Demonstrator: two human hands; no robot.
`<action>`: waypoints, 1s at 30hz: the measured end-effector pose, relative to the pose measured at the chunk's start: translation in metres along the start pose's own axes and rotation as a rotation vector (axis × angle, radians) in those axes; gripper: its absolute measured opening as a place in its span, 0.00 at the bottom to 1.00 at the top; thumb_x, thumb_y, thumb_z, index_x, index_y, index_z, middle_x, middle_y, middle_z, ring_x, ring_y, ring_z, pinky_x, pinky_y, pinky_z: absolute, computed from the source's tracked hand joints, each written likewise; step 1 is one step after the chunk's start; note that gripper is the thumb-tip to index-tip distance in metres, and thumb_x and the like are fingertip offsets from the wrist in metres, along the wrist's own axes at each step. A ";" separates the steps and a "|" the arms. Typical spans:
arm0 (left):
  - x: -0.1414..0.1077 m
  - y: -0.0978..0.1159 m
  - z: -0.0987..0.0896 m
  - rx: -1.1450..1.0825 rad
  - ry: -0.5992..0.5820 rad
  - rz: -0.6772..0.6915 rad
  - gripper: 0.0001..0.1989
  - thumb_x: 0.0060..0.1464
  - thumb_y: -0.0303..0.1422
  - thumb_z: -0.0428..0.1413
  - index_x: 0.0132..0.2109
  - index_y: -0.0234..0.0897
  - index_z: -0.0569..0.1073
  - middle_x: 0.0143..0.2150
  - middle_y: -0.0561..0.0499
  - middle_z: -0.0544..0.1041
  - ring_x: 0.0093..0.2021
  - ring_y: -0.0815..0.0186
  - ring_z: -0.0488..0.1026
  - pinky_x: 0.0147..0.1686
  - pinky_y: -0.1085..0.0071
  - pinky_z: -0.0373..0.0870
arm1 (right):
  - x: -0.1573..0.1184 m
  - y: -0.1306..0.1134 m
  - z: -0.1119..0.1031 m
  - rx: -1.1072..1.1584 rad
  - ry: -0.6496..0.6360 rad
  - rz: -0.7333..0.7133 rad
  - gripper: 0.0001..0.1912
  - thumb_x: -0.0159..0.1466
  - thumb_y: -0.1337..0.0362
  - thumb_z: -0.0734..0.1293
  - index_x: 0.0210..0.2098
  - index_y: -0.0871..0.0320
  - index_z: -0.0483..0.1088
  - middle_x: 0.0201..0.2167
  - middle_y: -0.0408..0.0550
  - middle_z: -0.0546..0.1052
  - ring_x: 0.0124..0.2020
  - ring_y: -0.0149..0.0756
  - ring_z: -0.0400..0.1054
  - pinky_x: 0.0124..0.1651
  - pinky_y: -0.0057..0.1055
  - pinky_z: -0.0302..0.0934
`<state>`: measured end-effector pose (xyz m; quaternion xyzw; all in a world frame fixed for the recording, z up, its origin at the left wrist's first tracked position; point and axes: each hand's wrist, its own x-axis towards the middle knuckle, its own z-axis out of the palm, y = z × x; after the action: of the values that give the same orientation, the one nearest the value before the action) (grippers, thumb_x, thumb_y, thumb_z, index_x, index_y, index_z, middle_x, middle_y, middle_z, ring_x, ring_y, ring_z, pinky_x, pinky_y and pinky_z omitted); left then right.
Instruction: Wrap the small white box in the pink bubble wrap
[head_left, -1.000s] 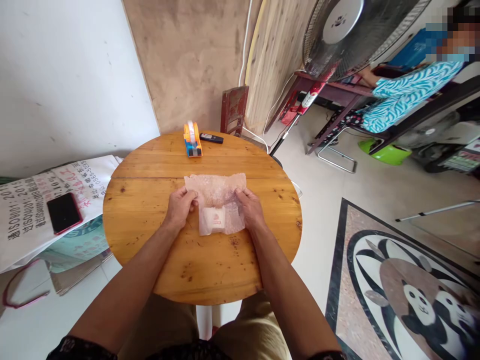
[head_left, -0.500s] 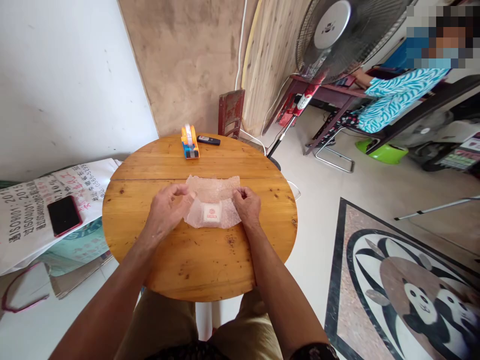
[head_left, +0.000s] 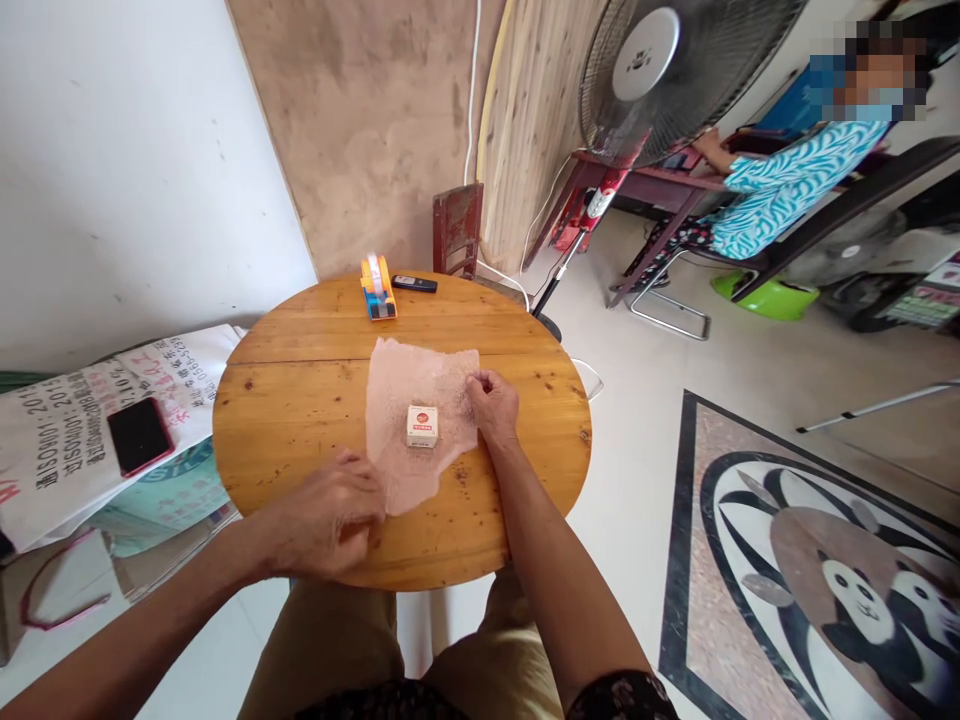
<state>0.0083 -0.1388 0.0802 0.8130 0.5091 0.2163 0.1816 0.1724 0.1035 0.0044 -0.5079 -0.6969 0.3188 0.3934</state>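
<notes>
Left hand (head_left: 330,515): nearest the camera, at the near left corner of the bubble wrap sheet (head_left: 416,425); grip narrow, fingers curled on the sheet's edge, pinning it flat to the tabletop (head_left: 300,400).
Bubble wrap sheet: spread open and flat, likely so the box can sit in its middle.
Small white box (head_left: 422,426): upright near the sheet's centre, between the hands, touched by neither.
Right hand (head_left: 491,405): at the sheet's right edge, just beside the box; grip narrow, thumb and fingertips pinching the wrap.
Tape dispenser (head_left: 377,287): at the far rim, well apart.
Black remote (head_left: 414,284): just beside the dispenser.
</notes>
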 end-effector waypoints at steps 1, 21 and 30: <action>-0.002 0.004 -0.002 -0.001 0.005 -0.024 0.09 0.44 0.22 0.52 0.29 0.42 0.73 0.29 0.53 0.77 0.35 0.61 0.73 0.43 0.63 0.66 | 0.000 -0.001 0.000 -0.002 0.002 0.004 0.14 0.57 0.56 0.63 0.34 0.57 0.75 0.30 0.47 0.79 0.32 0.38 0.70 0.37 0.32 0.62; 0.055 -0.055 0.037 0.010 0.175 -0.435 0.51 0.41 0.42 0.65 0.68 0.31 0.51 0.64 0.31 0.64 0.64 0.41 0.61 0.60 0.48 0.60 | 0.004 -0.016 -0.001 -0.208 -0.026 0.020 0.11 0.59 0.61 0.64 0.40 0.54 0.74 0.32 0.47 0.79 0.35 0.41 0.70 0.41 0.35 0.61; 0.052 -0.058 0.050 0.074 0.203 -0.425 0.54 0.40 0.48 0.65 0.69 0.34 0.51 0.68 0.34 0.58 0.67 0.41 0.54 0.64 0.48 0.52 | -0.035 -0.054 -0.043 -0.251 -0.054 -0.356 0.16 0.62 0.63 0.62 0.48 0.56 0.72 0.44 0.53 0.76 0.41 0.43 0.70 0.49 0.41 0.63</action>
<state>0.0120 -0.0709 0.0175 0.6678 0.6921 0.2348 0.1411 0.1914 0.0563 0.0627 -0.4132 -0.8200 0.1686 0.3583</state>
